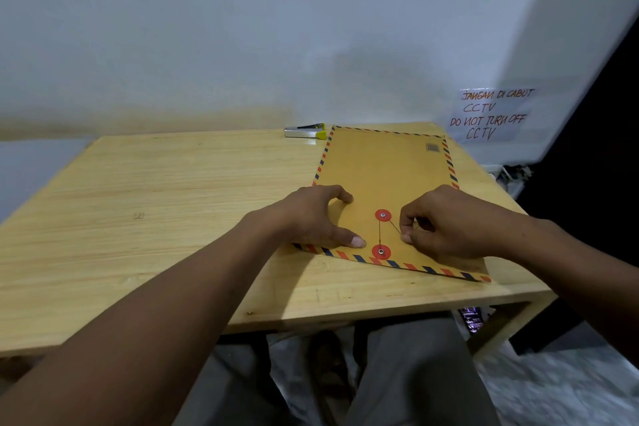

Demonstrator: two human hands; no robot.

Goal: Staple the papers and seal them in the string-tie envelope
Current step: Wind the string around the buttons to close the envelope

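Note:
A brown string-tie envelope with a red and blue striped border lies flat on the right half of the wooden table. Two red discs sit near its front end, one above the other, and a thin dark string runs between them. My left hand presses flat on the envelope's left edge, fingers spread. My right hand pinches the string's free end to the right of the discs, pulled taut from the upper disc. No papers are visible.
A silver stapler with a yellow-green end lies at the table's back edge, just left of the envelope's far corner. A handwritten CCTV notice hangs on the white wall at right. My knees show below the table's front edge.

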